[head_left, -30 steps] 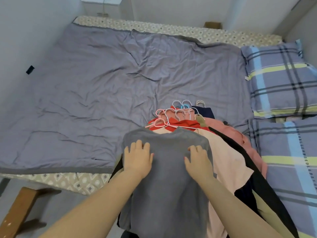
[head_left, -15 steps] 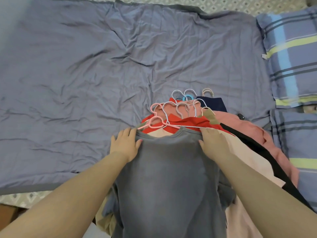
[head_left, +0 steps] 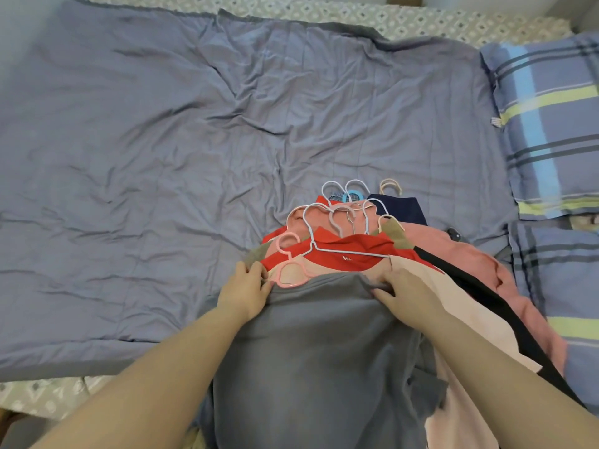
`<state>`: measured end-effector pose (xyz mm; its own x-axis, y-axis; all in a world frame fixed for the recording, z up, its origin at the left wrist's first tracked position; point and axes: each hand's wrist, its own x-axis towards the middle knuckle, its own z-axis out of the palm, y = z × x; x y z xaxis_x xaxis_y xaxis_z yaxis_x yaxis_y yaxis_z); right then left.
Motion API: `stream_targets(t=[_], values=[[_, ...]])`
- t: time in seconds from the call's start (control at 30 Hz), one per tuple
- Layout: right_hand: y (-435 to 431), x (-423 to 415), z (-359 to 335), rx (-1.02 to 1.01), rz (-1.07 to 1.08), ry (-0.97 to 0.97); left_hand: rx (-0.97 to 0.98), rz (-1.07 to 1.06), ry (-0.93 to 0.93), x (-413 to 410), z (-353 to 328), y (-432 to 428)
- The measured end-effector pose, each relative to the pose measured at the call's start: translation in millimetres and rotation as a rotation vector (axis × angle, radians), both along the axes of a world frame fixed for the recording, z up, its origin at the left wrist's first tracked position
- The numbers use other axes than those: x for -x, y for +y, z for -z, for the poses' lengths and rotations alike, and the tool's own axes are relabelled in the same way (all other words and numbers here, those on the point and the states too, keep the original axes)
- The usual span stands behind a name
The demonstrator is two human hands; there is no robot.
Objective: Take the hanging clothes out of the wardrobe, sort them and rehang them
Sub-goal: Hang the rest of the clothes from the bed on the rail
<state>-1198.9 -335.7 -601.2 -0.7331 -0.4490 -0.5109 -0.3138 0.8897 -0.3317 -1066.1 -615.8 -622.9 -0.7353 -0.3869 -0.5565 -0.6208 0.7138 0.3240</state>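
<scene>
Grey shirt (head_left: pixel 324 351) lay topmost on the clothes pile (head_left: pixel 356 251) at the bed's (head_left: pixel 162 157) near edge. Left hand (head_left: pixel 243 293) and right hand (head_left: pixel 408 293) fingers pinched its shoulders. Judged it soft, light, floppy; shoulders beside the pink hanger (head_left: pixel 291 270) gave the best hold.

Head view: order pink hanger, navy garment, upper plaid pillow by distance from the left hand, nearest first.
From the left hand, gripping the grey shirt:
1. Pink hanger, right beside its fingers.
2. Navy garment, farther up and right.
3. Upper plaid pillow, far right, top corner.
</scene>
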Motion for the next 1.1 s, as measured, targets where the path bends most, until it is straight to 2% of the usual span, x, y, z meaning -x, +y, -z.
stream_targets(t=[0.1,0.17,0.23,0.33,0.4,0.53,0.67,0.83,0.97,1.1], values=[[-11,-6,6,-0.059,0.015,-0.031,0.075,0.093,-0.016,2,4,3],[-14,-9,8,-0.005,0.092,-0.064,0.157,0.107,-0.018,3,1,6],[-8,-8,1,0.109,0.166,0.008,0.196,0.083,0.050,7,-3,9],[12,1,-14,0.127,0.140,0.201,-0.019,0.049,0.301,22,-7,20],[33,11,-15,0.101,0.152,0.231,-0.129,0.077,0.334,37,-8,35],[76,25,-6,0.052,0.265,0.199,-0.159,0.159,0.389,62,2,72],[75,23,19,0.044,0.216,0.202,-0.016,0.089,0.417,68,20,74],[27,19,42,0.001,0.023,0.484,0.297,0.044,0.377,51,44,55],[-10,25,49,0.003,-0.054,0.515,0.359,0.018,0.241,51,46,61],[-22,29,60,-0.020,-0.173,0.516,0.357,0.043,0.367,52,46,57]])
